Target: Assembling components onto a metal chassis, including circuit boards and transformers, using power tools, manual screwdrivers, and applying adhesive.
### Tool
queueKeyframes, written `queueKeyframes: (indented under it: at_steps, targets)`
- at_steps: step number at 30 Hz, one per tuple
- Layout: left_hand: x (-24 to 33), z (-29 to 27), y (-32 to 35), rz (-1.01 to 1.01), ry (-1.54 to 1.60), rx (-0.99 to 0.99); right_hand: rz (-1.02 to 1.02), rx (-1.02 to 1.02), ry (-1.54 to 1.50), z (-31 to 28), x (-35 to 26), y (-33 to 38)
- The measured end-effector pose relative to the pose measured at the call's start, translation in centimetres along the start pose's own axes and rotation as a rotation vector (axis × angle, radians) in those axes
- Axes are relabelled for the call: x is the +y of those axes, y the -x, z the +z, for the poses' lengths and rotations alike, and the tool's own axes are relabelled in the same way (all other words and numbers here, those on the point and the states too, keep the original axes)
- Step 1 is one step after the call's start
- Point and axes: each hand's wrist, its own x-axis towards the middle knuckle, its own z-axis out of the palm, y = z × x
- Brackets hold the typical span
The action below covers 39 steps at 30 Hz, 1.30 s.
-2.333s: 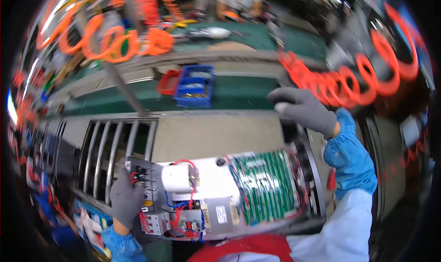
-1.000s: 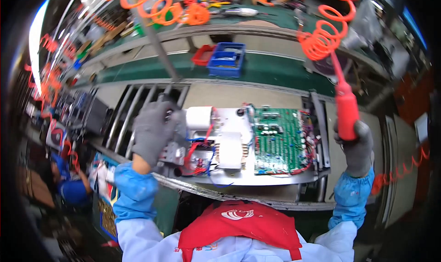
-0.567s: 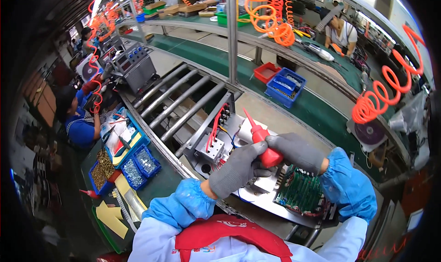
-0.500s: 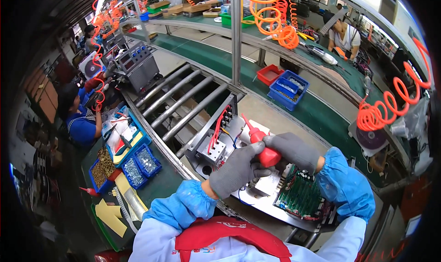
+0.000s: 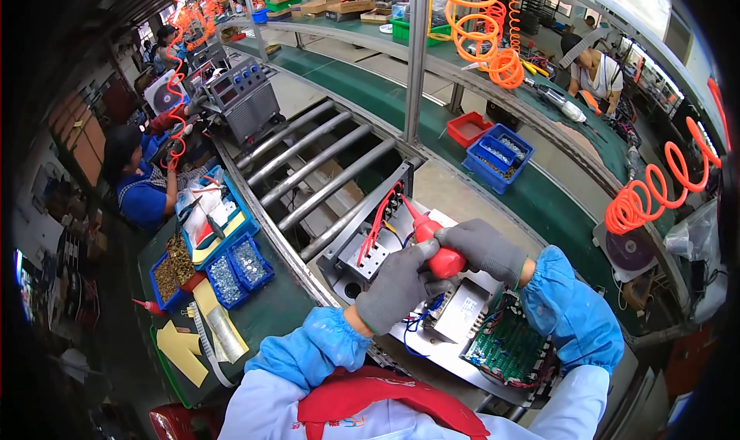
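Note:
Between my two grey-gloved hands is a red squeeze bottle [image 5: 445,262] with a long thin nozzle. The nozzle points away from me, toward the upper left, over an open metal chassis [image 5: 401,332]. My left hand [image 5: 395,287] is closed against the bottle's left side, and my right hand [image 5: 487,251] grips it from the right. Below the hands a silver block-shaped component [image 5: 462,310] sits in the chassis, beside a green circuit board [image 5: 505,346]. A white terminal block [image 5: 371,256] with red wires stands left of the bottle. The fingers partly cover the bottle.
Metal rollers [image 5: 331,182] run beyond the chassis. On the left bench stand blue bins of screws [image 5: 237,274] and a blue tray [image 5: 231,228]. More blue bins [image 5: 499,158] lie on the green belt ahead. An orange coiled hose [image 5: 640,201] hangs at right. Co-workers sit left and far right.
My view has shifted a little, so the surroundings sit farther right and lower. Both hands keep hold of the bottle, and more of the silver component now shows beneath them.

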Motion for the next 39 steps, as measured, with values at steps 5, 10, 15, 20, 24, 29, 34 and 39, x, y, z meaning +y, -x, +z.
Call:
queueKeyframes:
  at_steps: [5,10,15,20,24,29,34,39]
  targets:
    - [0.3,0.3,0.2,-0.030,0.010,0.023,0.113,0.007,-0.060,0.2,-0.3,-0.1]
    - [0.0,0.2,0.3,-0.035,0.047,0.030,0.076,0.017,-0.034,0.4,-0.4,0.1]
    - [-0.9,0.1,0.3,-0.053,0.139,0.068,0.140,0.062,-0.218,1.3,1.0,-0.4]
    - [-1.2,-0.2,1.3,-0.032,0.013,0.026,0.031,0.017,-0.100,1.4,0.6,0.8]
    - [-0.8,0.5,1.9,-0.008,0.071,0.059,0.035,0.031,-0.054,1.7,0.3,1.0]
    - [-0.5,0.6,2.2,-0.035,0.076,0.076,0.043,0.014,-0.024,1.9,0.7,0.5]
    - [-0.9,-0.3,2.2,-0.040,0.072,0.066,0.100,0.002,-0.123,2.2,-0.2,0.8]
    - [-1.2,-0.2,2.7,-0.047,0.065,0.093,0.115,-0.025,-0.163,2.6,0.0,1.3]
